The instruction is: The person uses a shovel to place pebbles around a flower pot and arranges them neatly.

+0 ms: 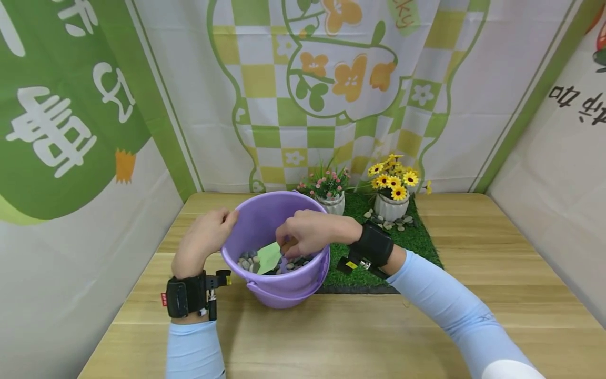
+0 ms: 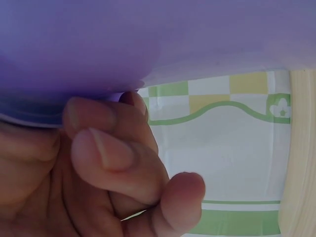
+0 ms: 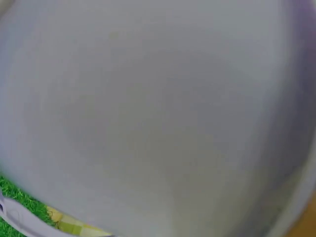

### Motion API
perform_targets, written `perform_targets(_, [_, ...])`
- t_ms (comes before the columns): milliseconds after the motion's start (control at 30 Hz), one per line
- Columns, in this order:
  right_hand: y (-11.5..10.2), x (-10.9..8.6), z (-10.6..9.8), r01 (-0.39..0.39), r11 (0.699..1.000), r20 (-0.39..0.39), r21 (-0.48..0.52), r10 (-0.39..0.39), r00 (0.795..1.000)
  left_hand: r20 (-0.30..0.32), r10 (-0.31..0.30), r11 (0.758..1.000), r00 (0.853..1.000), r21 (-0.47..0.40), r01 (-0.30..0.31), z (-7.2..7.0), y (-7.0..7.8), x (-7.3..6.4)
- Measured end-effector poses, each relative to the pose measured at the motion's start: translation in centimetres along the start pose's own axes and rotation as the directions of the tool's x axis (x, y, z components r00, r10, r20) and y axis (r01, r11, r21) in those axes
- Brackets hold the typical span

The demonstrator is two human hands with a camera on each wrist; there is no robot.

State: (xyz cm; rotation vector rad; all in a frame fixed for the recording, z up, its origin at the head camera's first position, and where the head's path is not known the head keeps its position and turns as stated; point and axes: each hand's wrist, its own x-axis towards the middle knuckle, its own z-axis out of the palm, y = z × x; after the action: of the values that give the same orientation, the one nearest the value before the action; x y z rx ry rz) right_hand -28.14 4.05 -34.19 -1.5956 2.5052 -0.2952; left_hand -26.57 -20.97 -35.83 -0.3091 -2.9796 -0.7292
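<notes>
A purple bucket (image 1: 289, 289) stands on the table with grey and white pebbles (image 1: 248, 261) in its bottom. My left hand (image 1: 201, 239) grips the bucket's rim at the left; in the left wrist view its curled fingers (image 2: 113, 153) lie against the purple wall. My right hand (image 1: 310, 231) reaches in over the right rim and pinches a small toy shovel by its purple handle. The shovel's light green blade (image 1: 269, 258) rests among the pebbles. The bucket wall fills most of the right wrist view and hides the right fingers there.
Behind and right of the bucket lies a green turf mat (image 1: 421, 247). On it stand a pot of pink flowers (image 1: 331, 202) and a pot of yellow flowers (image 1: 392, 205), with pebbles around the latter. The bucket's handle (image 1: 326, 268) hangs down its right side. Printed curtains surround the wooden table (image 1: 502, 252).
</notes>
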Motion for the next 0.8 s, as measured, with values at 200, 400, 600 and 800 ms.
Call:
perform_targets(200, [0.0, -0.8, -0.3, 0.018, 0.999, -0.044, 0.028, -0.017, 0.999, -0.009, -0.001, 1.0, 1.0, 0.01, 0.001, -0.1, -0.1, 0.1])
perform_targets(400, [0.1, -1.1, 0.0, 0.03, 0.999, -0.078, 0.012, -0.029, 0.997, -0.008, -0.001, 1.0, 1.0, 0.005, 0.001, 0.0, -0.2, 0.0])
perform_targets(600, [0.2, -1.5, 0.2, 0.073, 0.997, -0.141, 0.033, -0.068, 0.988, -0.019, 0.001, 1.0, 1.0, 0.0, -0.001, 0.1, -0.2, 0.0])
perform_targets(800, [0.4, -2.0, 0.4, 0.1, 0.99, -0.209, 0.098, -0.078, 0.975, -0.032, 0.018, 1.0, 0.999, 0.008, -0.018, 0.0, 0.0, 0.0])
